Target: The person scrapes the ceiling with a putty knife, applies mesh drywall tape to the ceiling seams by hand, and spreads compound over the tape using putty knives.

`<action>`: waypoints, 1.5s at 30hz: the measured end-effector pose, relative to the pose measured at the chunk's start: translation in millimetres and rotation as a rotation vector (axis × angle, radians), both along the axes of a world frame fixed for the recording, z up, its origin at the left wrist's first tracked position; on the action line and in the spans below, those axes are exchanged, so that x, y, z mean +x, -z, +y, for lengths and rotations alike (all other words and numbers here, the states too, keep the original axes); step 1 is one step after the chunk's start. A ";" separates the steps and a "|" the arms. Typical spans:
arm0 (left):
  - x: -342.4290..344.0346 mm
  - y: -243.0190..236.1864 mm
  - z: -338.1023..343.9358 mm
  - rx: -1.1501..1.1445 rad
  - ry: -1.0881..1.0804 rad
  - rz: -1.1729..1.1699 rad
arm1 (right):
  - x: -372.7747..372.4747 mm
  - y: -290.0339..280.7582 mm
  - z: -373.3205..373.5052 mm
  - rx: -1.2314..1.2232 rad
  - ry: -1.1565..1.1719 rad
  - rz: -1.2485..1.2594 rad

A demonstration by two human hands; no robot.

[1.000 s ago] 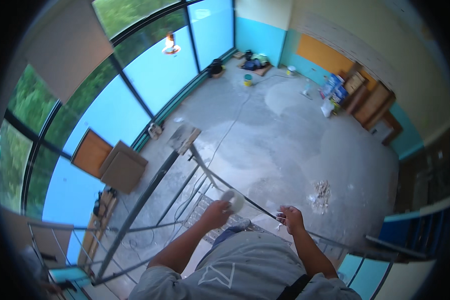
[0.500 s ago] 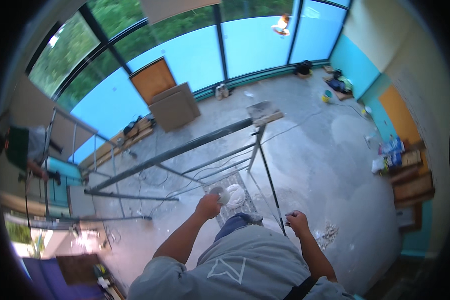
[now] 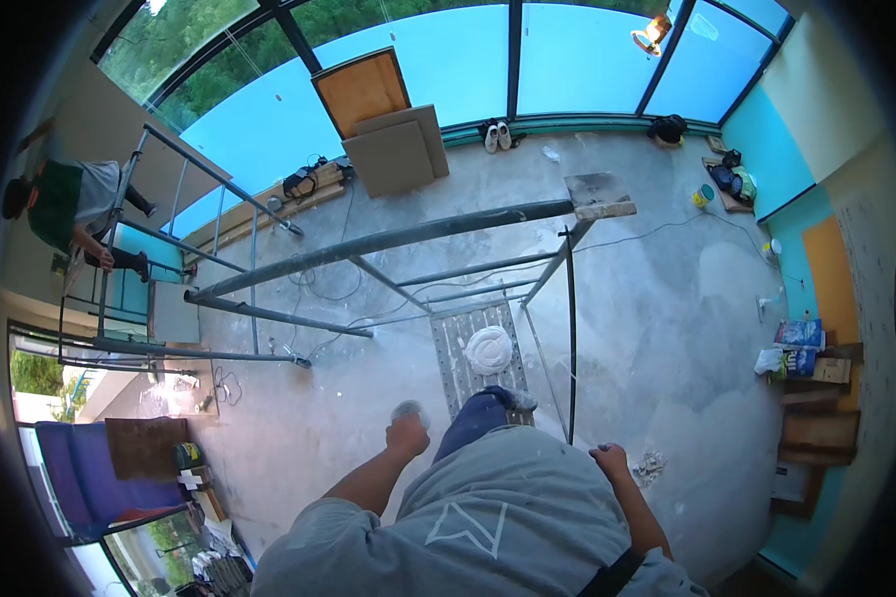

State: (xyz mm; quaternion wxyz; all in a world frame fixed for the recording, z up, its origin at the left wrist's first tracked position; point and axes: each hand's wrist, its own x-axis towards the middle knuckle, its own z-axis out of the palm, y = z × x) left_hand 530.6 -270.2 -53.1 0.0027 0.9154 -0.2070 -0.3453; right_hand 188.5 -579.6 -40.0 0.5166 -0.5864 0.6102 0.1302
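Co-worker (image 3: 55, 209): at far left in dark cap and green vest, beside tubular scaffold rails (image 3: 182, 199), with a hand near the metal.
Purple cloth (image 3: 70, 478): hung at lower left, overlapped at its right by a brown board (image 3: 147, 448).
Leaning panels (image 3: 398, 154): propped beneath the blue-covered windows (image 3: 418, 75), in front of an orange-brown panel (image 3: 363, 95).
Left hand (image 3: 406, 436): closed around a pale round roll (image 3: 406, 409), blurred, held out over the floor (image 3: 368, 373) just left of the plank.
Perforated plank (image 3: 453, 343): set within the scaffold, bearing a white round object (image 3: 489, 350), with a shoe (image 3: 518, 399) close by.
Dark upright pole (image 3: 571, 348): standing between plank and right hand.
Right hand (image 3: 610, 460): raised beside the grey shirt (image 3: 528, 497), fingers curled in; cannot tell whether clamped on anything.
Rubble (image 3: 649, 468): heaped on the floor, just right of that hand in view.
Green bucket (image 3: 703, 195): farther back, toward the turquoise wall.
Wooden boards (image 3: 818, 438): stacked against the far-right wall, below blue packages (image 3: 798, 333).
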 end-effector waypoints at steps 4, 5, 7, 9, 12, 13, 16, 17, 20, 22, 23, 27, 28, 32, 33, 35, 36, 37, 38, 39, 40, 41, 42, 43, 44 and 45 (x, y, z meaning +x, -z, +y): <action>10.2 -4.9 -18.3 -0.123 0.053 0.016 | -21.5 2.0 10.9 -0.008 -0.162 0.098; 15.6 -2.7 -22.9 -0.123 0.062 0.021 | -28.5 2.8 13.3 -0.003 -0.177 0.107; 29.6 4.3 -30.9 -0.149 0.119 -0.050 | -39.5 3.6 18.6 -0.009 -0.221 0.131; 44.2 6.1 -40.0 -0.157 0.141 -0.055 | -46.8 3.9 23.4 -0.030 -0.167 0.141; 56.6 8.9 -51.1 -0.193 0.194 -0.140 | -59.6 4.7 28.8 -0.036 -0.076 0.157; 58.8 8.1 -55.9 -0.193 0.200 -0.141 | -62.5 5.1 30.7 -0.029 -0.066 0.162; 64.6 4.5 -72.1 -0.245 0.227 -0.141 | -69.7 6.3 37.5 0.024 -0.001 0.177; 65.4 0.8 -76.8 -0.254 0.231 -0.137 | -70.6 7.2 39.7 0.041 0.016 0.179; 64.8 -8.4 -83.5 -0.239 0.249 -0.148 | -74.0 20.3 46.3 0.111 0.093 0.205; 63.1 -8.8 -95.9 -0.227 0.281 -0.151 | -102.3 57.8 57.7 0.062 0.023 0.150; 63.4 -9.2 -96.8 -0.234 0.296 -0.137 | -106.2 64.8 60.7 0.048 -0.009 0.128; 65.6 -12.5 -112.7 -0.313 0.408 -0.153 | -113.5 83.2 59.0 -0.116 -0.289 0.188; 66.8 -12.0 -121.5 -0.316 0.409 -0.155 | -117.2 86.3 58.7 -0.127 -0.275 0.185; 76.3 -25.6 -181.2 -0.585 0.556 -0.280 | -113.6 75.6 48.4 -0.280 -0.512 0.273; 81.8 -34.9 -187.6 -0.631 0.558 -0.327 | -86.8 48.1 40.0 -0.175 -0.323 0.287; 86.5 -59.5 -216.8 -0.734 0.550 -0.357 | -62.9 1.3 30.8 -0.084 -0.121 0.318; 87.0 -70.1 -237.0 -0.840 0.564 -0.374 | -64.0 -3.8 30.4 -0.065 -0.063 0.315; 86.9 -81.7 -254.7 -0.850 0.572 -0.370 | -64.4 -8.2 29.6 -0.045 -0.006 0.311; 87.3 -95.4 -268.0 -0.880 0.575 -0.350 | -63.8 -10.1 28.0 -0.024 0.042 0.300; 88.2 -105.6 -278.9 -0.908 0.576 -0.329 | -62.3 -10.9 25.7 -0.002 0.087 0.291; 87.9 -112.3 -291.2 -0.915 0.581 -0.327 | -63.6 -10.3 25.4 0.008 0.116 0.288; 88.1 -117.9 -301.1 -0.979 0.587 -0.342 | -64.3 -9.3 24.4 0.017 0.142 0.284; 87.9 -121.5 -306.8 -1.041 0.589 -0.360 | -66.6 -7.4 24.2 0.028 0.146 0.287; 86.6 -124.9 -310.4 -1.044 0.588 -0.363 | -73.0 1.3 25.6 0.052 0.129 0.314; 85.6 -127.9 -313.4 -1.051 0.601 -0.357 | -81.9 13.9 27.0 0.081 0.097 0.344; 85.0 -129.7 -315.9 -1.058 0.614 -0.351 | -94.4 29.7 30.7 0.118 0.055 0.381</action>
